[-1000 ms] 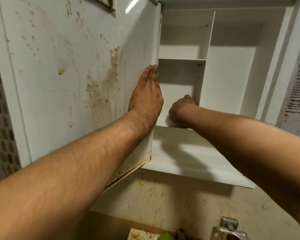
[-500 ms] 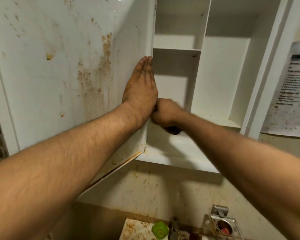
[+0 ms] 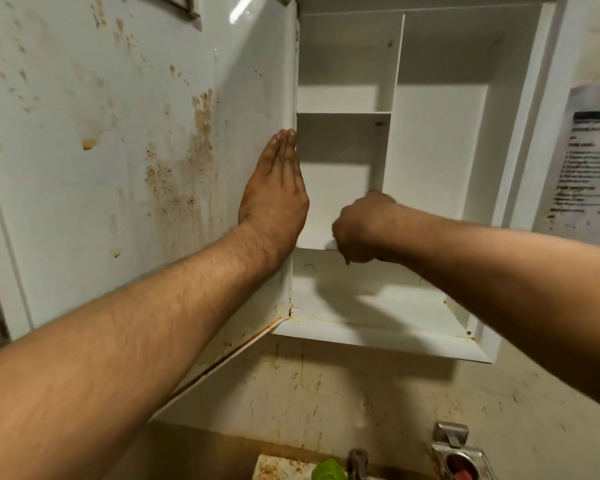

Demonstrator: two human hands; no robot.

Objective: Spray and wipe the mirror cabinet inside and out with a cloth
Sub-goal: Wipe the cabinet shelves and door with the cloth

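— So, where is the mirror cabinet (image 3: 437, 150)?
— Straight ahead, its door (image 3: 84, 185) swung open at the cabinet's left. The left grip (image 3: 274, 188) lies flat, fingers straight, on that door's edge. The right grip (image 3: 361, 230) is curled at the cabinet's small shelf (image 3: 314, 244); what it holds, I cannot tell.

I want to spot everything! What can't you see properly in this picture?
Head view only:
What the right hand holds: hidden behind its curled fingers, and blurred.
The paper notice: its words are too blurred, and the right edge cuts it.
The green thing: cut off by the bottom edge.
Outer side of the door: it faces away.
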